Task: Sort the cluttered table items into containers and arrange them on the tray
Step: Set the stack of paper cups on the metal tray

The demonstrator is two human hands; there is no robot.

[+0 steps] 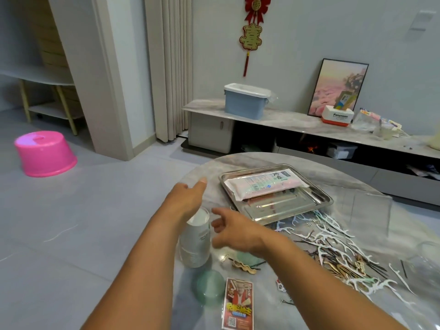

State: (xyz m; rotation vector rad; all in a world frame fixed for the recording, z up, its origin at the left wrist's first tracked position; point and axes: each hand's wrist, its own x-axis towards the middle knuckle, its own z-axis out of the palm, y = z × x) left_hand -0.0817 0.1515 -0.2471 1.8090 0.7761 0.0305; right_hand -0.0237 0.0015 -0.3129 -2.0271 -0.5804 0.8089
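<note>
A steel tray (316, 202) sits at the far side of the round marble table, with a pink-and-white flat packet (264, 184) lying across it. A stack of white paper cups (195, 244) stands upside down near the table's left edge. My left hand (188, 198) hovers open just above and behind the stack, fingers straight. To the right of the cups, my right hand (233, 231) is open with relaxed fingers, holding nothing. White floss picks and black hairpins (333, 246) lie in a scattered pile on the right.
Two pale green lids or bowls (209, 288) and a printed card (238, 304) lie near me. Clear containers (426, 260) stand at the right edge. A pink stool (45, 153) is on the floor, left. A low cabinet with a blue box (246, 101) lines the wall.
</note>
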